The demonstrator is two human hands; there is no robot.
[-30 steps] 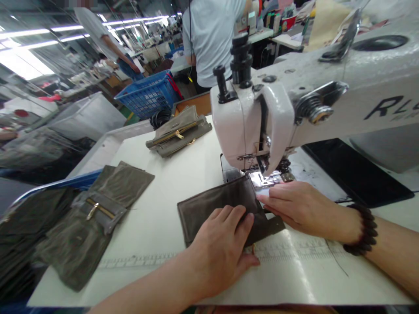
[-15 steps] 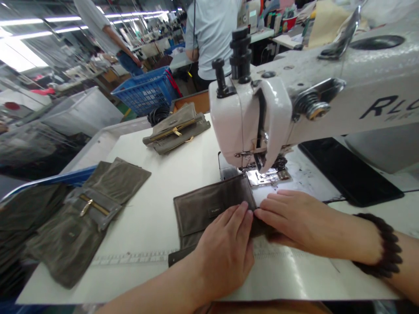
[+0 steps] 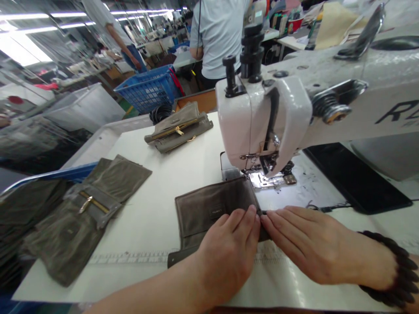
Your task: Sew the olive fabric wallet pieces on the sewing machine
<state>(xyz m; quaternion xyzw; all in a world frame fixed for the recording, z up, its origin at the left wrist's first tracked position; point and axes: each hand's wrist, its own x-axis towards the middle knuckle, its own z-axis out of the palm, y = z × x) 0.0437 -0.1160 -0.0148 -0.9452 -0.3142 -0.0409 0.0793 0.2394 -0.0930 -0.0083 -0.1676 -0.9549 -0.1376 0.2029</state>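
— Hands? 
— Your left hand (image 3: 225, 257) and right hand (image 3: 314, 248) lie flat, fingers together, pressing the brown wallet panel (image 3: 209, 209) on the worktop (image 3: 157, 213), lower centre.
— Progress? 
— Panel sits short of the presser foot (image 3: 271, 176); stitching looks unstarted.

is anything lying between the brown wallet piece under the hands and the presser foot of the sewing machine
Nothing visible does. The brown wallet piece lies flat under the left hand and right hand, and its far corner almost reaches the presser foot; only bare plate lies between.
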